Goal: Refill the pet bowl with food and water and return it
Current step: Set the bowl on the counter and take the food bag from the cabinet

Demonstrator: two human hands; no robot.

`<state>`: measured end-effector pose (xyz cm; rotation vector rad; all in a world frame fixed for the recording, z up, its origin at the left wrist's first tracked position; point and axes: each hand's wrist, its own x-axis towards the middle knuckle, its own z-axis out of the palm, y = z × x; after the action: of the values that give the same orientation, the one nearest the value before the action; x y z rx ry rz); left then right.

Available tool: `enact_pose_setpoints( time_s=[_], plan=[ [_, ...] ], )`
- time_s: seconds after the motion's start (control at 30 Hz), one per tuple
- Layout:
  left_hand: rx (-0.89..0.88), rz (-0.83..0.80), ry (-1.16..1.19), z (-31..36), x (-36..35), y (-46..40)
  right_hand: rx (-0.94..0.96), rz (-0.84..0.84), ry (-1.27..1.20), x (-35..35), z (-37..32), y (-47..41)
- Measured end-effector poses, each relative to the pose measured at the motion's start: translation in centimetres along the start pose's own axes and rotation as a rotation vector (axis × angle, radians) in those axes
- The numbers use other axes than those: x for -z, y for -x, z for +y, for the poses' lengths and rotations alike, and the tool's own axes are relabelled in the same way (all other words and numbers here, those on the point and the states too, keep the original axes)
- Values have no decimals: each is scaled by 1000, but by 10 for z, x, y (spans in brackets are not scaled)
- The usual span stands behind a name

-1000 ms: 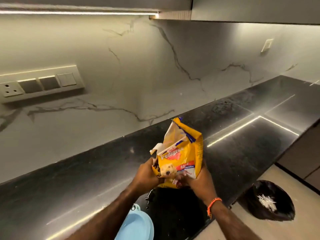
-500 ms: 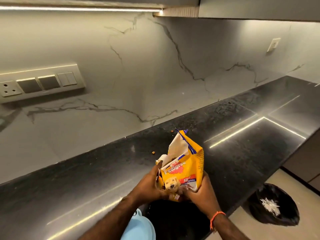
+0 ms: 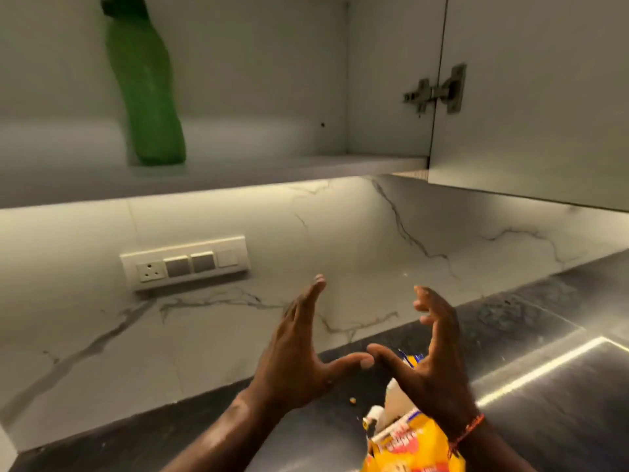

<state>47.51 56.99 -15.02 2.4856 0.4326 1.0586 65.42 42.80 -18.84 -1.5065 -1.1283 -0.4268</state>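
Note:
The yellow pet food bag (image 3: pixel 405 451) stands on the black countertop (image 3: pixel 544 386) at the bottom of the view, its top open. Both my hands are raised above it with fingers spread and hold nothing. My left hand (image 3: pixel 299 352) is to the left of the bag and my right hand (image 3: pixel 432 352) is just above it, thumbs almost touching. A green bottle (image 3: pixel 146 93) stands on the shelf of the open upper cabinet. A few kibble pieces (image 3: pixel 353 400) lie on the counter. The pet bowl is out of view.
An open cabinet door (image 3: pixel 531 97) with a hinge hangs at the upper right. The cabinet shelf (image 3: pixel 272 168) runs across above a marble backsplash. A switch and socket panel (image 3: pixel 185 262) sits on the wall at the left.
Both hands have let go of the food bag and risen above it. The view has tilted up, showing the open cabinet and green bottle; the blue bowl has left the view.

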Motion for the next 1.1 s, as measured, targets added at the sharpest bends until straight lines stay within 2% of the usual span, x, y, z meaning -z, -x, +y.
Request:
enact_pose_setpoints(
  time_s=[0.13, 0.3, 0.47, 0.6, 0.73, 0.9, 1.0, 1.1],
  plan=[
    [-166, 163, -132, 28, 82, -33, 280, 29, -36, -10, -64, -75],
    [-234, 247, -279, 58, 175, -68, 461, 29, -90, -29, -144, -154],
    [-108, 249, -432, 57, 252, -99, 479, -7, -148, -63, -206, -212],
    [21, 266, -510, 40, 302, -115, 519, -36, -86, -102, -233, -252],
    [132, 295, -552, 10, 340, -127, 474, -121, -68, -141, -253, -285],
    [305, 269, -536, -27, 360, -140, 366, -338, 12, -201, -272, -327],
    [409, 217, -484, -52, 358, -148, 218, -498, -52, -241, -279, -350],
    [514, 75, -462, -78, 351, -151, 23, -604, -158, -276, -283, -368]
  ],
)
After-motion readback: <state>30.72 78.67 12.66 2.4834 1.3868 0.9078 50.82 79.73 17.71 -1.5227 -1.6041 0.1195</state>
